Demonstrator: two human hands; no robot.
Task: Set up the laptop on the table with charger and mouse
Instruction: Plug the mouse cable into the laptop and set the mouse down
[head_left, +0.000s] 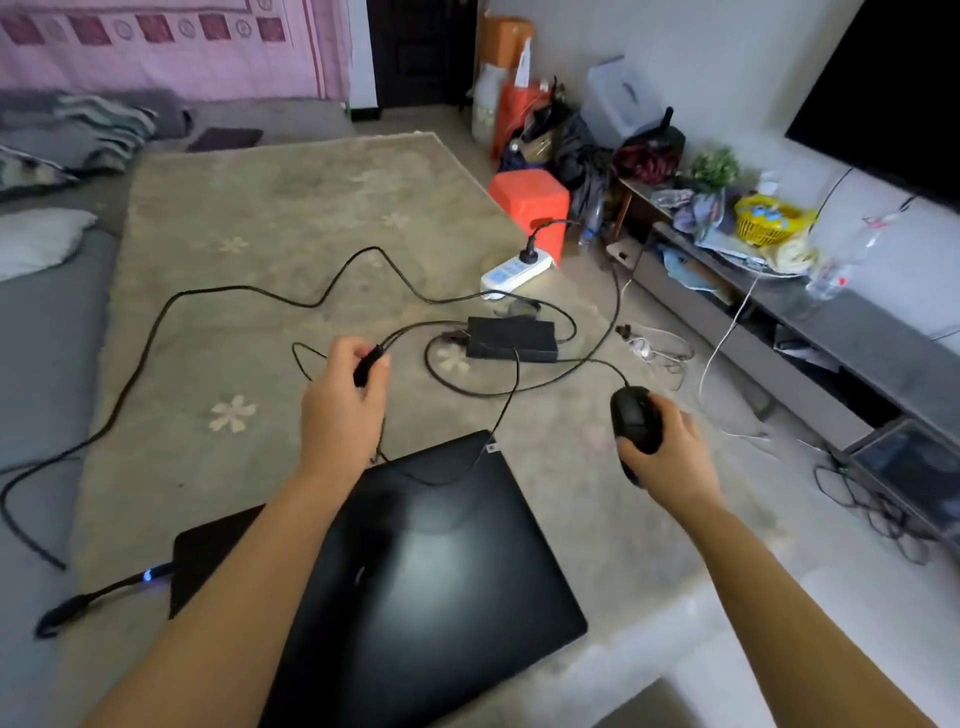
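Black mouse (636, 418) sat gripped in the right hand (670, 457); the left hand (340, 410) pinched a cable plug (366, 366) beyond the closed laptop (415, 571), likely readying connections.

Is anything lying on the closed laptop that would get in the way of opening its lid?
Yes. A thin black cable drapes across the far corner of the laptop lid, and the left hand's forearm passes over it. The mouse, in the right hand, is clear.
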